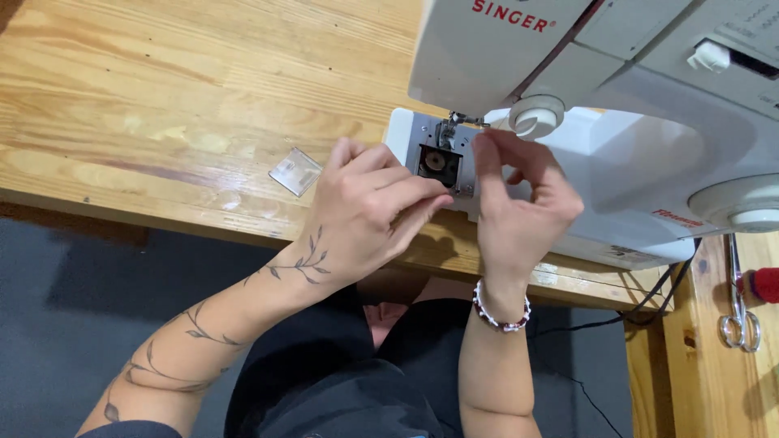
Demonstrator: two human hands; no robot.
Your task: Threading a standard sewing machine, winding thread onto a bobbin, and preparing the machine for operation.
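A white sewing machine [617, 122] stands on a pale wooden table [162, 105], its needle plate [414, 134] facing the person. The bobbin cover is off: a small clear plastic cover [295, 171] lies flat on the table, left of the machine and apart from it. In the open square well sits a dark round bobbin [436, 161], just below the presser foot [445, 132].

The left hand [365, 212] rests at the front edge of the machine bed, fingers curled together, the fingertips [438, 200] reaching to the lower right corner of the bobbin well. Whether it pinches anything there cannot be told. The right hand [519, 203] is beside it, raised with its index finger [487, 158] stretched up toward the needle area, the tip just right of the presser foot; the other fingers are loosely bent. A thread between them is too fine to make out. A beaded bracelet [501, 312] circles the right wrist.

At the far right, scissors [737, 312] lie on the table next to a red object [761, 284], and a black cord [661, 296] hangs from the machine's edge.
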